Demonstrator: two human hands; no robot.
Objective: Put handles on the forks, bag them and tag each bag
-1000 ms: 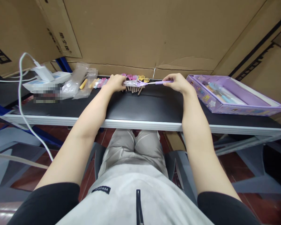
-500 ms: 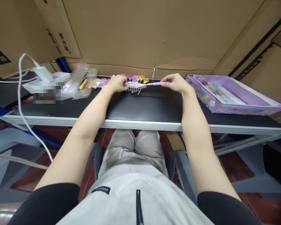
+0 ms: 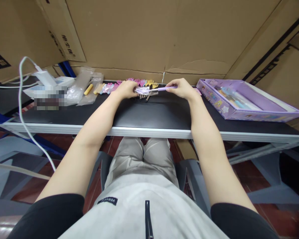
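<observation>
My left hand (image 3: 126,89) grips the end of a small clear plastic sleeve (image 3: 142,90) above the far side of the black table (image 3: 151,114). My right hand (image 3: 180,87) pinches the purple handle of a thin purple stick toy (image 3: 161,88), whose head is inside the sleeve. Just behind and under the sleeve lies a row of small pink, yellow and blue hand-shaped toys on sticks (image 3: 144,83).
A purple toy gift box (image 3: 241,101) sits open at the right. At the left lie clear plastic bags (image 3: 84,88), a white charger with cable (image 3: 43,78) and a white device. Cardboard boxes wall off the back. My knees are under the table edge.
My right hand has slid leftwards, pushing the purple stick further into the sleeve. My left hand has stayed in place on the sleeve.
</observation>
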